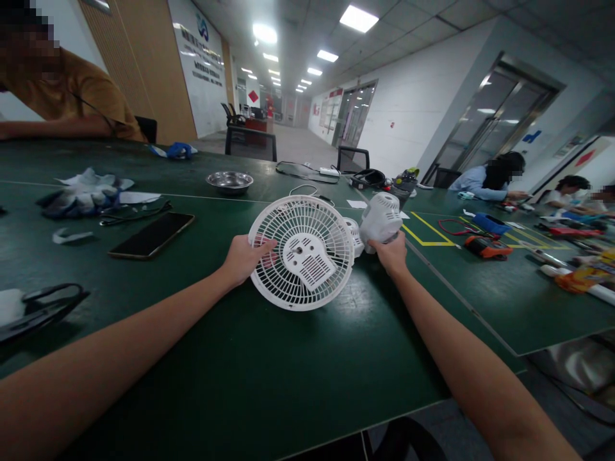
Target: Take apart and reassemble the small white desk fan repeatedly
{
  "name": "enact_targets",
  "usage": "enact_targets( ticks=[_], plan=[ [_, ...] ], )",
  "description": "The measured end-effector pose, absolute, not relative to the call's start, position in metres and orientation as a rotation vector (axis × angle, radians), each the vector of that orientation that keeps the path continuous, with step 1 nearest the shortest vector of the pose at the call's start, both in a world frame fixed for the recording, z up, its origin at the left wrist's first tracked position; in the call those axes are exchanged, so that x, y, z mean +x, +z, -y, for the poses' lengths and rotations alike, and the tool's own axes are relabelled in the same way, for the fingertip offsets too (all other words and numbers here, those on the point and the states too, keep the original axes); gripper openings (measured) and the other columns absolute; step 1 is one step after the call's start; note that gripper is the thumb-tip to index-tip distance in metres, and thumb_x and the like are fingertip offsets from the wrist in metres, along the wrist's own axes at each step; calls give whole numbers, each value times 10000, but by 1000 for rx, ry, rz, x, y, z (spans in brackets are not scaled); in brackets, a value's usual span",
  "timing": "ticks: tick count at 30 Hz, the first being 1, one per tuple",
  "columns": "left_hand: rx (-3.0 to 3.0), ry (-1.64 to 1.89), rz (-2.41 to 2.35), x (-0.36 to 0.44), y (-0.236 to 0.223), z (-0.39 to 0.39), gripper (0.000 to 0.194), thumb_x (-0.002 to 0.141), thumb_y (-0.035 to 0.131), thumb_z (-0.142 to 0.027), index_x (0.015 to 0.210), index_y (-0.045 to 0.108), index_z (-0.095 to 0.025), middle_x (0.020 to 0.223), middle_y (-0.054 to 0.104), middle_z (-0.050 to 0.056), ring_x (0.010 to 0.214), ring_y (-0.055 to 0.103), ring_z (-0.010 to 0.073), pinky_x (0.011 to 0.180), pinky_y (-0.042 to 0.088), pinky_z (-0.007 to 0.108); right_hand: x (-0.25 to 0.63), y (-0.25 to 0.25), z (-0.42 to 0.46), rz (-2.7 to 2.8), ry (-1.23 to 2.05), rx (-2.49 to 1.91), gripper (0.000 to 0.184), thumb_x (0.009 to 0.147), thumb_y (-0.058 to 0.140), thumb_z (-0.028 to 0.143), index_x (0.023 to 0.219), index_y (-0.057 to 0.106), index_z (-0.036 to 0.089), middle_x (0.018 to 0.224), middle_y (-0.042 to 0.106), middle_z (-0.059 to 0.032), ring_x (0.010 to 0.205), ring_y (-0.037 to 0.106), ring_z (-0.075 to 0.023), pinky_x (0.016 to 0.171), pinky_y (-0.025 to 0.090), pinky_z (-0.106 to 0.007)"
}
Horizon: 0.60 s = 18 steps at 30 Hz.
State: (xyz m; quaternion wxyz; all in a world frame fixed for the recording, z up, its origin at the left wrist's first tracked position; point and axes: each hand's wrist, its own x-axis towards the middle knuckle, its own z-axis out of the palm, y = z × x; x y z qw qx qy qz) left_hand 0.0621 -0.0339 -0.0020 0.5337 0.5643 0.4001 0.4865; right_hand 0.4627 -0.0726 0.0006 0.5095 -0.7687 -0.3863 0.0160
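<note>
A round white fan grille (331,224) stands tilted up in front of me, with a solid slotted plate at its centre. My left hand (243,259) is closed on its left rim, some fingers showing through the ribs. To the right, my right hand (391,253) grips a white fan motor housing (379,221) with vent slots at its top. Between the two sits another white slotted part (356,235), partly hidden behind the grille. Whether it touches the housing I cannot tell.
Left of me on the green table (269,378) lie a phone (152,235), gloves (86,195) and a dark strap (52,301). A metal bowl (229,182) stands behind the grille. Rightward are yellow tape lines (435,243) and an orange-black tool (487,248). Several people sit around.
</note>
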Motion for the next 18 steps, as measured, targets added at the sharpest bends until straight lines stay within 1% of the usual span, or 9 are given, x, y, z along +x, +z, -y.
enact_targets(
  ticks=[2, 4, 7, 10, 12, 15, 18],
  plan=[
    [1350, 1151, -953, 62, -3, 33, 147, 832, 802, -269, 917, 760, -157, 836, 787, 98, 679, 756, 234, 615, 635, 371, 463, 1, 69, 884, -20, -1840, 895, 572, 853, 470, 1345, 519, 167, 1242, 697, -190, 1164, 667, -400, 1063, 478, -584],
    [1356, 1148, -950, 61, -4, 32, 147, 833, 803, -276, 918, 763, -163, 828, 785, 97, 683, 758, 239, 617, 636, 380, 461, 6, 67, 850, -69, -1769, 879, 612, 824, 496, 1357, 500, 163, 1218, 711, -179, 1113, 694, -368, 1040, 502, -553],
    [1376, 1152, -935, 61, -5, 31, 157, 832, 808, -294, 900, 763, -161, 795, 776, 88, 656, 748, 231, 608, 635, 383, 450, 17, 69, 881, -90, -1517, 874, 654, 798, 509, 1375, 461, 147, 1151, 735, -164, 988, 737, -313, 933, 563, -477],
    [1377, 1174, -929, 62, -5, 31, 159, 832, 806, -296, 892, 761, -156, 781, 773, 82, 639, 739, 222, 606, 632, 380, 431, 27, 74, 982, -51, -1350, 849, 697, 774, 525, 1381, 445, 146, 1142, 742, -167, 950, 748, -286, 853, 586, -424],
    [1370, 1177, -932, 63, -5, 32, 156, 831, 803, -290, 900, 761, -156, 786, 775, 81, 646, 741, 224, 609, 631, 380, 418, 28, 77, 1046, -28, -1380, 844, 691, 788, 540, 1369, 470, 152, 1111, 754, -159, 897, 745, -279, 821, 588, -419],
    [1367, 1170, -943, 64, -2, 34, 144, 831, 800, -275, 897, 754, -155, 798, 778, 83, 653, 744, 225, 610, 628, 377, 404, 24, 81, 1156, 18, -1532, 870, 639, 834, 573, 1342, 525, 163, 1044, 771, -139, 803, 728, -274, 793, 586, -441],
    [1363, 1170, -954, 64, 0, 35, 147, 827, 804, -269, 888, 746, -149, 798, 778, 84, 644, 742, 221, 607, 629, 377, 398, 19, 81, 1212, 65, -1603, 873, 626, 842, 598, 1331, 550, 175, 1026, 780, -136, 794, 722, -280, 789, 584, -453]
  ],
)
